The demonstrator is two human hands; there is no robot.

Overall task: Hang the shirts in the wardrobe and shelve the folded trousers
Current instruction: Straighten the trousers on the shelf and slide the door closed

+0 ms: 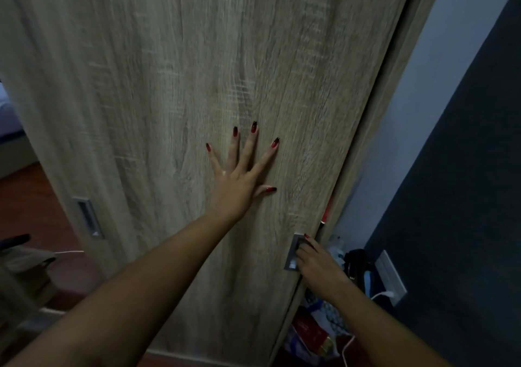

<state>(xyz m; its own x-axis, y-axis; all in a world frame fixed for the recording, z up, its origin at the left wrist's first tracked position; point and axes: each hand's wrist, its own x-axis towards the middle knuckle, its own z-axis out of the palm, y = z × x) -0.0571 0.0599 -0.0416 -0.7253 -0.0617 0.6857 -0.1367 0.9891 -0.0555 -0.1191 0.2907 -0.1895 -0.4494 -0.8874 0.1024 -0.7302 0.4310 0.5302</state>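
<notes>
- My left hand (239, 182) lies flat on the wardrobe door (169, 84), fingers straight and spread, holding nothing.
- My right hand (315, 265) hooks its fingertips into the handle (291, 256) recessed at the door's right edge.
- The door looks stiff, heavy and smooth. I judge the handle the surest hold, the palm only steadying.
- Shirts and trousers are out of view.

Reddish-brown floor (25, 194), and there's a heap of plastic bags (313, 335) sitting on it, bottom right corner, kinda blurry.
</notes>
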